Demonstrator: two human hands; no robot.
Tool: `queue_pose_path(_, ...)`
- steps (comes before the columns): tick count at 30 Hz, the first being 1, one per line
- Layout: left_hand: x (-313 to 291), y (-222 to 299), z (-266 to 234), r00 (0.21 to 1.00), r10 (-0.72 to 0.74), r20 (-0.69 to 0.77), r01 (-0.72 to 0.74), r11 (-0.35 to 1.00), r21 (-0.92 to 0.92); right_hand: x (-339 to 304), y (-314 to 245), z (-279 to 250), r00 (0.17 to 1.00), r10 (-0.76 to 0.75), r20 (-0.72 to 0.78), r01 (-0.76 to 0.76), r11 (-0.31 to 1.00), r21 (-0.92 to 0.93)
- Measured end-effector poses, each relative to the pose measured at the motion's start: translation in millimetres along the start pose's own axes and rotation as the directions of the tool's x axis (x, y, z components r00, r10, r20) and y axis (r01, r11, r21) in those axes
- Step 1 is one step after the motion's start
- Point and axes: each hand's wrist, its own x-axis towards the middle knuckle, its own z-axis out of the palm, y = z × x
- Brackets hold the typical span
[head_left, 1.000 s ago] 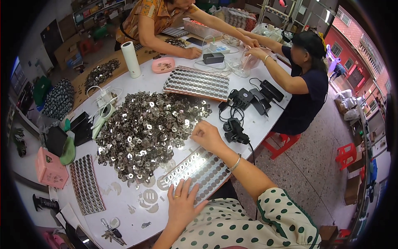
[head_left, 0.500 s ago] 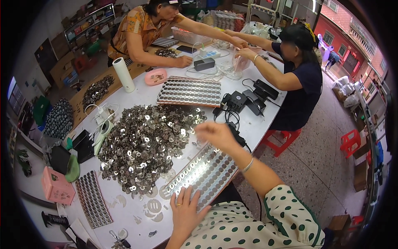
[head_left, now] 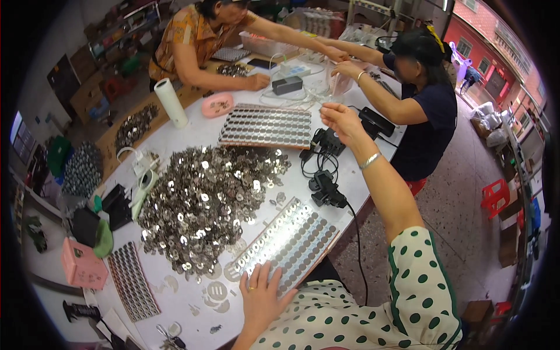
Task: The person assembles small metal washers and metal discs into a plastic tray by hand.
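Observation:
My left hand [head_left: 264, 300] lies with spread fingers on the near end of a flat metal tray [head_left: 309, 256] with rows of round spots. Above the black adapters, my right hand [head_left: 344, 121] is raised with its fingertips pinched together; anything small between them cannot be made out. A large heap of small shiny metal pieces [head_left: 198, 204] lies left of the tray. Beyond the heap rests a second tray with rows of round pieces [head_left: 265, 125], and a third, darker tray [head_left: 133, 283] is at the near left.
Black power adapters [head_left: 326, 189] with cables lie along the right edge. A white roll [head_left: 171, 104], a pink dish [head_left: 217, 105] and a power strip [head_left: 294, 70] are farther back. Two people [head_left: 429, 111] reach toward each other across the far table. A pink box [head_left: 83, 262] stands left.
My right hand has moved up and away to the right, from beside the heap to above the adapters. My left hand stays on the tray.

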Motion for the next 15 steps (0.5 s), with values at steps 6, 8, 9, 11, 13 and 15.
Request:
queue_pose_path(6,7.8,2.3,-3.2,0.999,-0.032,-0.003,0.032,0.999,-0.023,-150.2,26.8,83.9,0.936,0.2,0.291,-0.216,0.976,0.024)
queue_pose_path(8,6.6,-2.2,-0.1,0.999,0.017,-0.045,-0.02,0.997,-0.071,-178.9,40.5,93.8,0.887,0.278,0.369,-0.327,0.942,0.074)
queue_pose_path(9,4.0,-4.3,0.5,0.996,0.019,-0.086,-0.026,0.997,-0.077,-189.2,48.0,100.5,0.865,0.315,0.39,-0.372,0.925,0.077)
queue_pose_path(11,-6.8,-4.9,-3.0,0.993,-0.027,-0.118,0.019,0.997,-0.07,-210.0,56.4,112.8,0.827,0.361,0.431,-0.428,0.902,0.065)
queue_pose_path(13,-17.2,-5.4,-10.3,0.984,-0.07,-0.163,0.065,0.997,-0.036,-228.3,61.5,120.8,0.851,0.309,0.425,-0.297,0.95,-0.096)
queue_pose_path(15,-30.9,-8.2,-10.6,0.98,-0.111,-0.167,0.109,0.994,-0.021,-245.4,61.7,127.4,0.861,0.286,0.421,-0.207,0.952,-0.225)
